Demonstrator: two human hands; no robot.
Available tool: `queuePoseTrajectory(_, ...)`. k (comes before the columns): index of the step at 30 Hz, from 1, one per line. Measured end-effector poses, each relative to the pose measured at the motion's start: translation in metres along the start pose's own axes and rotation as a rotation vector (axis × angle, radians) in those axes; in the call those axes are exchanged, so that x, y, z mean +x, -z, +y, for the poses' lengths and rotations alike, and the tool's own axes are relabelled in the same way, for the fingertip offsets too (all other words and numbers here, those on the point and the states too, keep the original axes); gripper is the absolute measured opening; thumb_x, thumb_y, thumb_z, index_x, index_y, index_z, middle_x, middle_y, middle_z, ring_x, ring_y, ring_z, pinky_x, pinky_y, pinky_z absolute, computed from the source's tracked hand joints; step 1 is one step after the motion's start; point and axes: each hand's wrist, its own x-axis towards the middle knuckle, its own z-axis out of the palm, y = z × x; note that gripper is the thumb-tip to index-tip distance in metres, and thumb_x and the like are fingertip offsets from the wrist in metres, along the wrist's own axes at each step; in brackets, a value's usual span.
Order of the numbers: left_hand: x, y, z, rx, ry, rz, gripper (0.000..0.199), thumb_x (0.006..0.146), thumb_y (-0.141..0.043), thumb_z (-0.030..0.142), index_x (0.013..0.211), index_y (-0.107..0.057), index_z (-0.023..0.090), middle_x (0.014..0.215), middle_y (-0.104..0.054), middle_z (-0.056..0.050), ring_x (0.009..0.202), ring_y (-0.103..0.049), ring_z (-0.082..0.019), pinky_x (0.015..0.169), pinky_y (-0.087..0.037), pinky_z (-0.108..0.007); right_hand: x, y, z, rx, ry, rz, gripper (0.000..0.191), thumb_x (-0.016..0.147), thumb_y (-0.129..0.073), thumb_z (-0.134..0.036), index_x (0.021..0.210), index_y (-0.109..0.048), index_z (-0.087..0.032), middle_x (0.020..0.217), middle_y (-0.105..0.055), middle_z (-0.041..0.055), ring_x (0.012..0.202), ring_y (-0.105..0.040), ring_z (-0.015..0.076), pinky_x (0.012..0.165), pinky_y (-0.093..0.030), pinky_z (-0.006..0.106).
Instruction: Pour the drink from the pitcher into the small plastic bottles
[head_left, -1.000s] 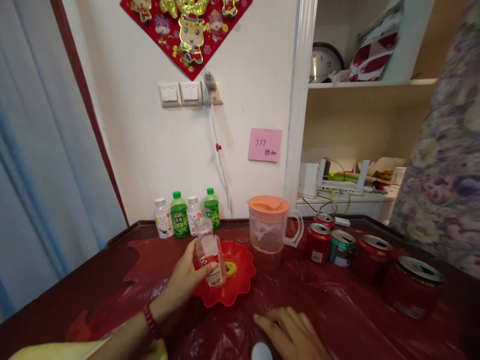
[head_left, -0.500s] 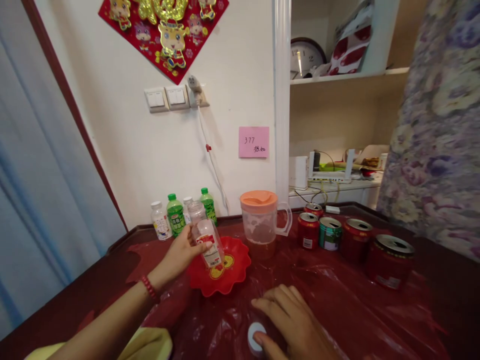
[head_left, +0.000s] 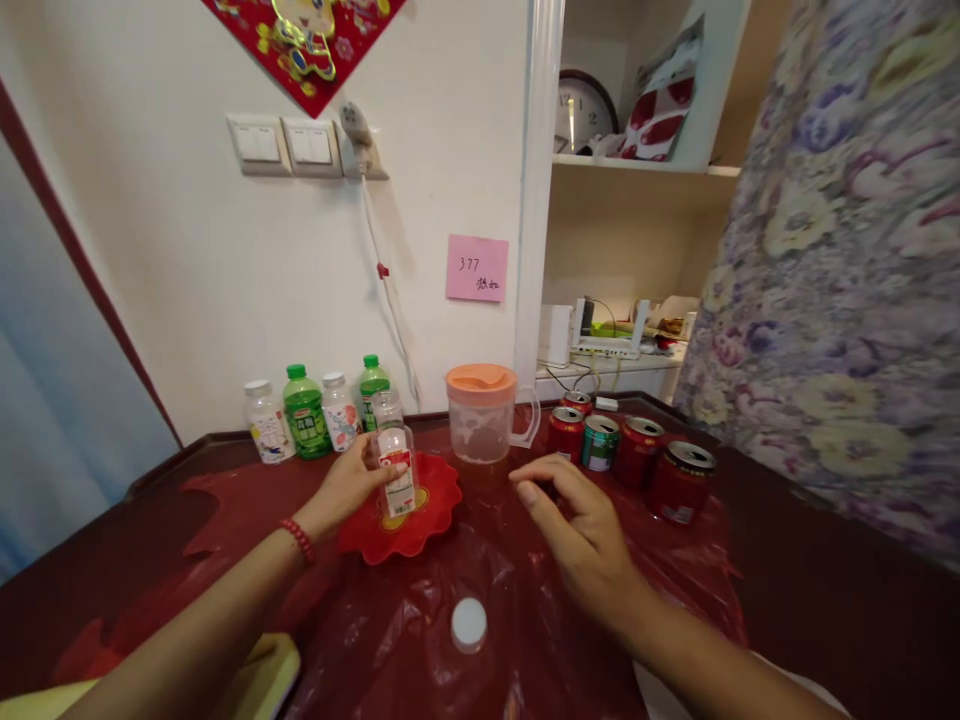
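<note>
Red-labelled bottle [head_left: 400, 491], gripped between left fingers [head_left: 364, 458]

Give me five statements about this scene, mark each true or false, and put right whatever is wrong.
1. The left hand holds a clear bottle with a red-and-white label. True.
2. A white cap lies nearer the camera than the red dish. True.
3. The right hand is gripping the white cap. False: it holds nothing visible, and the white cap lies apart from it.
4. The pitcher has an orange lid. True.
5. All the cans are red. False: one of them is a green can, among the red ones.
</note>
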Motion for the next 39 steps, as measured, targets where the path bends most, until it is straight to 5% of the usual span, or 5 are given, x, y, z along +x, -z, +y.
queuePoseTrajectory(8,-0.003,-0.002,-0.018,0.074,-0.057,0.045,0.072,0.069,-0.078,0.05,0.125,-0.05,0.013,0.124,-0.065,-0.017,0.114,-0.064,-0.032,0.103,-0.047,-0.049,0.05,0.018,0.012,-0.089,-0.048,0.129,0.028,0.094,-0.055,-0.044,0.093,-0.069,-0.019,0.085,-0.066,0.002,0.079,-0.058,0.0169,0.07,-0.044,0.028)
queuePoseTrajectory(13,-0.009,-0.003,-0.021,0.071,-0.041,0.056,0.078,0.065,-0.08,0.048,0.127,-0.05,0.012,0.13,-0.062,-0.019,0.117,-0.062,-0.036,0.101,-0.048,-0.051,0.079,0.017,0.059,-0.053,-0.199,0.367,0.043,0.084,-0.062,-0.055,0.106,-0.066,-0.019,0.104,-0.068,0.0074,0.094,-0.061,0.023,0.086,-0.046,0.036)
queuePoseTrajectory(18,-0.012,-0.005,-0.018,-0.021,-0.04,0.013,0.069,0.069,-0.079,0.041,0.125,-0.05,0.014,0.125,-0.065,-0.017,0.117,-0.062,-0.033,0.101,-0.049,-0.048,0.091,-0.007,0.108,0.028,-0.299,0.432,0.058,0.075,-0.067,-0.059,0.114,-0.063,-0.016,0.119,-0.066,0.0128,0.11,-0.06,0.0263,0.096,-0.045,0.039)
queuePoseTrajectory(28,-0.02,-0.008,-0.023,-0.093,-0.071,0.026,0.065,0.066,-0.08,0.027,0.124,-0.052,0.016,0.126,-0.064,-0.014,0.118,-0.06,-0.031,0.105,-0.044,-0.045,0.084,-0.035,0.146,0.336,-0.473,0.417,0.055,0.066,-0.071,-0.071,0.079,-0.065,-0.018,0.07,-0.067,0.0009,0.067,-0.063,0.0196,0.062,-0.049,0.03)
queuePoseTrajectory(39,-0.022,-0.008,-0.028,-0.11,-0.091,0.023,0.062,0.064,-0.079,0.025,0.121,-0.054,0.018,0.121,-0.066,-0.012,0.114,-0.061,-0.031,0.102,-0.045,-0.042,0.073,-0.044,0.157,0.411,-0.49,0.475,0.056,0.064,-0.073,-0.074,0.067,-0.06,-0.019,0.055,-0.055,-0.0031,0.051,-0.051,0.0144,0.051,-0.043,0.027)
